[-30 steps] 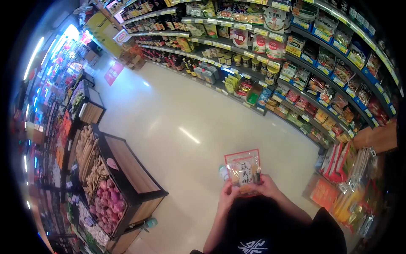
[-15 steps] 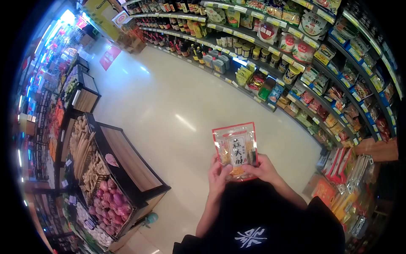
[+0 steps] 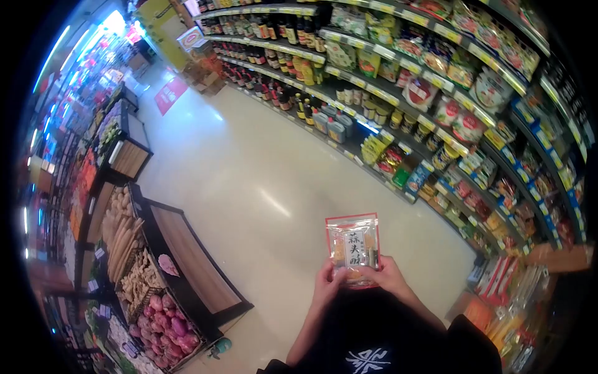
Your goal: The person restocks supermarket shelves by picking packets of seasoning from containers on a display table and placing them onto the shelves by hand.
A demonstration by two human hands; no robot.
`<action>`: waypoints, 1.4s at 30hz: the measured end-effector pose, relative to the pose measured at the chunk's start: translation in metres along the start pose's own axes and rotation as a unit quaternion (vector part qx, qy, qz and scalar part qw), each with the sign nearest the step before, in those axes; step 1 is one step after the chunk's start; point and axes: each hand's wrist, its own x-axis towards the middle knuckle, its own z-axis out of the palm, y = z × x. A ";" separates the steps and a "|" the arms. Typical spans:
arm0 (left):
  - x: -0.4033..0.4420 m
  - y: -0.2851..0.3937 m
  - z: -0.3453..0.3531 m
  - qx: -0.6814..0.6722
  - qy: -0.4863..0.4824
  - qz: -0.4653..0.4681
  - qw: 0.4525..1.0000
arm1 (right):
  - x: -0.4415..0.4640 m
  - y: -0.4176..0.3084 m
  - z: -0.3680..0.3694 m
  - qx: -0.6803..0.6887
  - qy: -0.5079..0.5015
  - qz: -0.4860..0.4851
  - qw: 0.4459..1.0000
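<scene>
A snack pouch [image 3: 354, 248] with a red border, clear panels and a white label with dark characters is held upright in front of my body. Its lower left corner is gripped by my left hand [image 3: 328, 280], with the thumb on the front. On the lower right side, my right hand [image 3: 386, 274] pinches the same pouch, thumb across the front. The fingers behind the pouch are hidden.
Curved store shelves [image 3: 358, 81] with bottles, jars and bags run along the right. To the left stands a wooden produce stand [image 3: 193, 255] with red onions [image 3: 165, 327] and root vegetables. Packaged goods [image 3: 498, 299] hang at lower right. Pale floor [image 3: 249, 162] stretches between.
The pouch and both hands sit lower in view, and the shelves and produce stand have shifted slightly as the head view moved. Both hands keep their grip on the pouch.
</scene>
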 end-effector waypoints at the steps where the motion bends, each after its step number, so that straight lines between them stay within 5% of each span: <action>1: 0.008 0.005 0.000 -0.001 0.010 0.009 1.000 | 0.010 -0.008 -0.001 -0.019 0.002 -0.005 1.000; 8: 0.052 0.047 -0.001 0.015 0.067 0.078 0.995 | 0.084 -0.048 -0.006 -0.050 -0.091 -0.013 0.994; 28: 0.131 0.069 -0.007 -0.040 0.119 0.023 0.992 | 0.183 -0.062 -0.029 -0.029 -0.138 0.052 0.989; 34: 0.167 0.064 -0.011 -0.009 0.050 -0.069 0.996 | 0.194 -0.067 -0.054 0.011 -0.060 0.067 0.996; 42: 0.240 0.090 0.027 0.009 -0.073 -0.054 0.996 | 0.225 -0.081 -0.106 0.077 0.032 0.025 0.996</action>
